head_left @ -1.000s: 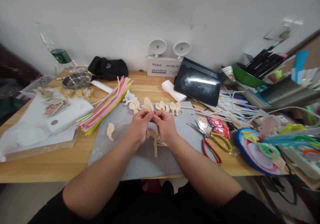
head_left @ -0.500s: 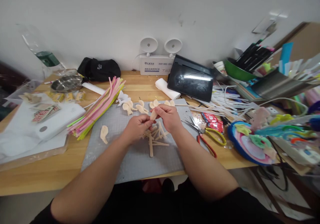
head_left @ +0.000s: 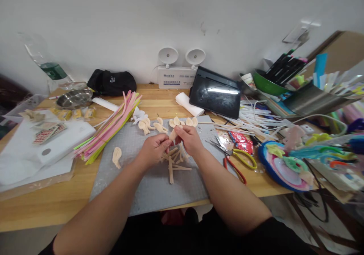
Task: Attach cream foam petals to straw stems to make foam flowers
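My left hand [head_left: 156, 147] and my right hand [head_left: 190, 139] meet over the grey cutting mat [head_left: 148, 188]. Between them is a cream pipe-cleaner petal [head_left: 173, 134], pinched by the fingers of both; its lower end is hidden. Below the hands lies a loose pile of cream pipe-cleaner strips [head_left: 171, 169]. Several curled cream petals [head_left: 144, 126] line the far edge of the mat. A single curled piece [head_left: 116, 157] rests apart on the left of the mat.
Pliers with red handles [head_left: 235, 169] and scissors with yellow handles [head_left: 245, 158] lie at the right. A bundle of pink and yellow pipe cleaners [head_left: 109, 129] is at the left. A black tablet-like device [head_left: 215, 95] leans behind, beside a blue-rimmed plate [head_left: 263, 164] of colourful pieces.
The view has shifted slightly, so most things sit a little lower. Both hands still pinch the cream petal, now tilted a bit differently between the fingers.
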### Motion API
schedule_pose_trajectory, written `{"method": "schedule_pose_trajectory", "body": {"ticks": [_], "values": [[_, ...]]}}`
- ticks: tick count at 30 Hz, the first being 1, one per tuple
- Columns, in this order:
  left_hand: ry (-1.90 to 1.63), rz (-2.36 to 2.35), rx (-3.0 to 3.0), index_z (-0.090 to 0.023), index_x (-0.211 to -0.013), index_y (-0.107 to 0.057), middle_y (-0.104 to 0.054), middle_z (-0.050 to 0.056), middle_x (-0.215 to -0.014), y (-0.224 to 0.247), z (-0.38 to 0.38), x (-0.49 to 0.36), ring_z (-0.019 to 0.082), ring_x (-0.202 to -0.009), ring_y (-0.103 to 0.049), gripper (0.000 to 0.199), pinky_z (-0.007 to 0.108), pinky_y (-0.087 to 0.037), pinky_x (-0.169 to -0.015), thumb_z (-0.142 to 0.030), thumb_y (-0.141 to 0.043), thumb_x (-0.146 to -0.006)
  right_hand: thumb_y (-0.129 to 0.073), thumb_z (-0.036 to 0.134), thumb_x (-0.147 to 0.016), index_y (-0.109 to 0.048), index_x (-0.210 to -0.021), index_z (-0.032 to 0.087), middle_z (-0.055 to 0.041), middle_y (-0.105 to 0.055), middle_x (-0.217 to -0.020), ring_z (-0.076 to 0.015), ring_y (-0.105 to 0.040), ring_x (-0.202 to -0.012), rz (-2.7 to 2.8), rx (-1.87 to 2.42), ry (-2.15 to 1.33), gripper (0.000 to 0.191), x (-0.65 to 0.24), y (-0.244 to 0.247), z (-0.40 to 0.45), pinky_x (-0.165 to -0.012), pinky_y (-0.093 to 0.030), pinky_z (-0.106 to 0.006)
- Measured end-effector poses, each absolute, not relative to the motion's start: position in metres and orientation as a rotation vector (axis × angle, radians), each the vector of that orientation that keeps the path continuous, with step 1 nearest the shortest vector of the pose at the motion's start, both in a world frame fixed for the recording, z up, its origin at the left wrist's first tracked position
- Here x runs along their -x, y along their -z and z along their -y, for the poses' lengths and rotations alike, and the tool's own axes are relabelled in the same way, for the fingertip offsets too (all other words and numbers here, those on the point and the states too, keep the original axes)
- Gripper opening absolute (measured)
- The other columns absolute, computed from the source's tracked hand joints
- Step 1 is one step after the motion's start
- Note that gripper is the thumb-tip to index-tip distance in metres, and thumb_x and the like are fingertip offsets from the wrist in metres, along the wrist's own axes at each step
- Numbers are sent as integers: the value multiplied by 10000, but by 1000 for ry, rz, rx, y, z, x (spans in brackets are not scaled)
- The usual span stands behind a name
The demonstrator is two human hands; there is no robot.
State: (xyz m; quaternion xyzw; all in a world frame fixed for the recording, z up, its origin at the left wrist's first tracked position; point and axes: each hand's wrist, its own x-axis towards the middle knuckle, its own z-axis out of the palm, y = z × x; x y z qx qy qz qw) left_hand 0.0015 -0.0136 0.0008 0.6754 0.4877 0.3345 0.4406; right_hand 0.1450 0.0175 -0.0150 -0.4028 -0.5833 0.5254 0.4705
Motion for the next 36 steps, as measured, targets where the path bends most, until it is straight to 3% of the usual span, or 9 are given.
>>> {"method": "schedule_pose_trajectory", "body": {"ticks": [9, 18, 25, 29, 36], "values": [[-978, -1148, -1578, -162, -626, -535, -473, -35, -486, -1, 18, -1, 88, -484, -418, 248, 214, -321, -509, -347, -453, -769, -485, 471, -741, -499, -494, 163, 41, -436, -463, -63, -375, -457, 1574, 931, -1311, 395, -141, 9, -13, -476, -296, -213], [-923, -1077, -1521, -150, -609, -522, -433, -34, -475, 1, 15, 0, 80, -470, -386, 304, 212, -298, -489, -406, -459, -761, -495, 513, -722, -530, -577, 155, 33, -471, -459, -59, -363, -396, 1318, 794, -1587, 388, -140, 21, -14, -403, -254, -207], [-873, -1102, -1544, -152, -605, -531, -438, -37, -470, -3, 17, -2, 81, -469, -396, 280, 208, -314, -490, -381, -469, -754, -522, 458, -722, -503, -526, 161, 43, -435, -444, -59, -364, -410, 1412, 862, -1447, 356, -143, 13, -13, -407, -267, -203], [-944, -1160, -1555, -160, -581, -520, -479, -30, -487, -1, 15, -2, 91, -496, -428, 287, 218, -336, -529, -369, -448, -765, -593, 376, -659, -527, -564, 164, 55, -425, -470, -56, -371, -421, 1319, 893, -1459, 241, -146, 14, -18, -413, -281, -199], [-1035, -1295, -1717, -166, -513, -520, -514, -8, -531, 0, 16, -3, 116, -582, -471, 286, 236, -355, -610, -304, -453, -755, -612, 342, -633, -499, -559, 161, 70, -393, -443, -47, -312, -398, 1293, 1015, -1421, 225, -142, 18, -18, -392, -226, -202]]}}
